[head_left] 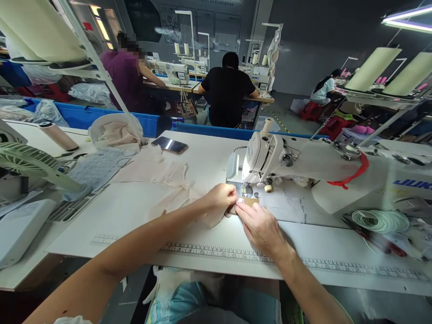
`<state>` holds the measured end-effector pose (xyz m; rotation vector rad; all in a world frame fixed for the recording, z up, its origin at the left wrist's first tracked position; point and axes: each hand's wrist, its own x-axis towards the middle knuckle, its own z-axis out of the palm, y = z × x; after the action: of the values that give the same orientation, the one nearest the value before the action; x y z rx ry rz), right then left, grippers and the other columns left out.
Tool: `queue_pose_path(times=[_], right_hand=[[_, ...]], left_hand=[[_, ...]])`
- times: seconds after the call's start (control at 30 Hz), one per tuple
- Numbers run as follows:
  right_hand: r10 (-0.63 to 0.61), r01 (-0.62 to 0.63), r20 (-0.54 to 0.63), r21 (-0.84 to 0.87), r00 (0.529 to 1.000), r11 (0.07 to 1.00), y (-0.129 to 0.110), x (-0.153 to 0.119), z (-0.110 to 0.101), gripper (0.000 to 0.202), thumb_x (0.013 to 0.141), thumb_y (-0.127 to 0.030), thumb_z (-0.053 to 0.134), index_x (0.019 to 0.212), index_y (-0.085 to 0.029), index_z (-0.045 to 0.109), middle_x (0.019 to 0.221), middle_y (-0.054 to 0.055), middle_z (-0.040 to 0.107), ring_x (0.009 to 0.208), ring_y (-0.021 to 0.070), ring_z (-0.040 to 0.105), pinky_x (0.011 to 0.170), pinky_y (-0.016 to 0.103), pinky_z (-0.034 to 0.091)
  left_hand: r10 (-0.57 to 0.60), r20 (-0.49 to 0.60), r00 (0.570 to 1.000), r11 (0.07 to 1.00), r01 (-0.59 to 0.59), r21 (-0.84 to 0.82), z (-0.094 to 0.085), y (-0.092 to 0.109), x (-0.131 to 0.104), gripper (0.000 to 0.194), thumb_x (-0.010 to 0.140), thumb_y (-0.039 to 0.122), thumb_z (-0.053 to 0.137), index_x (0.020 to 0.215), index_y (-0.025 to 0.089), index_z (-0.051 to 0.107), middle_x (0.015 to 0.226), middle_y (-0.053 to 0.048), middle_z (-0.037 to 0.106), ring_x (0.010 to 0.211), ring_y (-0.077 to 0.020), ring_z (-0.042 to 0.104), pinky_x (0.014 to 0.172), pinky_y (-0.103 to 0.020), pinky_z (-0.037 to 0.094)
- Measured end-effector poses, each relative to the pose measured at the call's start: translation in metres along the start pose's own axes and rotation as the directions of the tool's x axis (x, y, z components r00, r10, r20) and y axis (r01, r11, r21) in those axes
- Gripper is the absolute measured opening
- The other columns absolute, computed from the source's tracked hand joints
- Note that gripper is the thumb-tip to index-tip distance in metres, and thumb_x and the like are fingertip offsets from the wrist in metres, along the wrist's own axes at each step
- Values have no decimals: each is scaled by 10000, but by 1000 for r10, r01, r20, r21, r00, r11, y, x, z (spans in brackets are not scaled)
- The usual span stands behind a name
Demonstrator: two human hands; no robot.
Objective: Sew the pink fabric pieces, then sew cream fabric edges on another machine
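From the head view, we're looking down on one white table [135, 220], and there they are, two hands meeting at the centre of the frame, just in front of one sewing machine [286, 157]! The left hand [221, 196] pinches thumb against finger, seemingly on pale cloth [168, 172], which spreads toward left of centre, perhaps laid that way to feed without tugging. The right hand [265, 227] stretches its fingers, tips down on a small white piece [240, 200], probably to keep it flat; whether it grips anything, we can't tell. Now we count: one phone [169, 145] above the cloth, one fan [30, 164] at far left, likely aimed for cooling, two thread cones [50, 31] upper left, two more cones [373, 69] upper right, raised presumably so thread runs freely, and three co-workers [229, 96] along the top.
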<state>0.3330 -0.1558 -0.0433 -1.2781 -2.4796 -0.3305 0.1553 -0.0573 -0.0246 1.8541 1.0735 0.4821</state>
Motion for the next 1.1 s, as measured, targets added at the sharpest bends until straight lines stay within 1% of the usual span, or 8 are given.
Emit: queue_pose_path(times=[0.17,0.27,0.37,0.63,0.83,0.93,1.0,1.1], right_hand=[[104,-96,-53,149,993,984,6,-5,-1,321,913,-51,426,1086,-156,675,1057,92,702,872,208,589,739,332,481],[203,-188,-63,185,977,965,10,-7,-1,320,943,-70,404,1115,-151,661,1009,85,665,859,194,609,732,314,490],[240,-231,-48,145,970,962,11,-7,0,329,957,-98,401,1164,-145,652,969,76,632,800,185,609,690,309,479],[224,-224,8,-10,975,975,8,0,0,400,927,-102,438,1262,-186,639,902,49,584,693,166,539,614,299,414],[189,-188,17,-42,982,981,7,0,1,379,907,-95,469,1206,-197,677,900,57,592,689,161,524,594,288,387],[172,-171,1,-58,985,983,7,0,3,360,928,-105,473,1207,-194,682,897,59,610,679,162,516,583,296,366],[160,-160,-5,-68,987,985,6,1,3,347,939,-112,473,1203,-194,683,894,62,618,682,164,519,583,296,358],[140,-139,-2,-75,990,987,6,2,3,325,936,-107,479,1177,-179,684,892,64,622,695,169,527,594,301,368]], left_hand=[[-52,13,999,999,52,17,4,4,-2,81,794,180,533,714,195,526,529,38,610,469,-137,595,544,-252,421],[-68,8,998,997,67,35,4,7,-3,98,809,192,541,712,197,529,524,38,621,484,-141,605,575,-263,435],[-64,-17,998,995,65,78,3,10,-4,113,808,191,547,695,196,539,523,29,620,505,-145,601,583,-271,434],[-42,-54,998,988,49,145,3,9,-2,120,786,185,575,666,195,567,607,-2,663,615,-173,619,588,-285,403],[-78,-14,997,991,79,109,3,9,-1,114,807,217,568,695,198,577,527,20,616,575,-170,615,603,-284,418],[-85,-4,996,979,84,183,0,11,2,122,811,233,586,695,196,588,600,10,649,625,-173,622,607,-280,414],[-31,-37,999,948,41,316,-1,12,2,79,811,237,610,741,199,614,740,-2,691,721,-183,632,628,-278,422],[240,-82,967,787,-144,600,2,9,-7,56,846,188,579,844,186,634,932,-55,684,874,-226,620,693,-307,463]])
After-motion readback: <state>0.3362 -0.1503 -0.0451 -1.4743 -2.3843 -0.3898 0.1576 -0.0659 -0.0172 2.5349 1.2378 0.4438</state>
